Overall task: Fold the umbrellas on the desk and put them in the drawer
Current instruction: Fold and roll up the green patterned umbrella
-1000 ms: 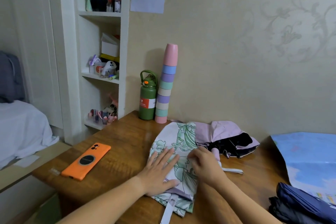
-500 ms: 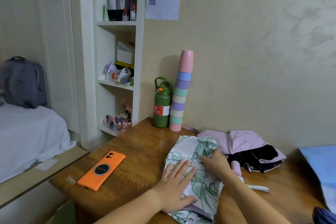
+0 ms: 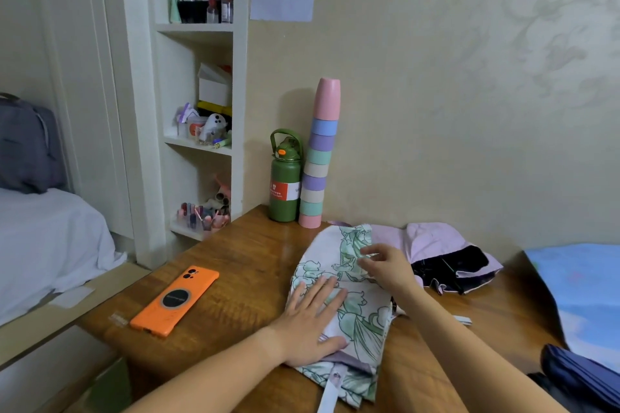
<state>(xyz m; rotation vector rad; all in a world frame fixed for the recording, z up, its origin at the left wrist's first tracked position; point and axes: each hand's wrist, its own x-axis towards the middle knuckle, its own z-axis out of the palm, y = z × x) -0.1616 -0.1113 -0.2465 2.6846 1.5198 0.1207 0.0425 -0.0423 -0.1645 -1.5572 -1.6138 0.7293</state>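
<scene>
Left hand (image 3: pixel 313 322) presses flat on floral umbrella (image 3: pixel 349 298); right hand (image 3: pixel 385 266) pinches its fabric; labels unreadable.

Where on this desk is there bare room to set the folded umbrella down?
Bare wood lies between the orange phone and the floral umbrella, and behind the phone toward the green bottle. The right side is crowded: pink umbrella, blue sheet, navy umbrella.

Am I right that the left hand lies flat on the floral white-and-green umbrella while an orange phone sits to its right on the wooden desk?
Not quite: in the head view the orange phone sits to the left of the floral white-and-green umbrella, not its right. The left hand does lie flat on that umbrella, on the wooden desk.
</scene>
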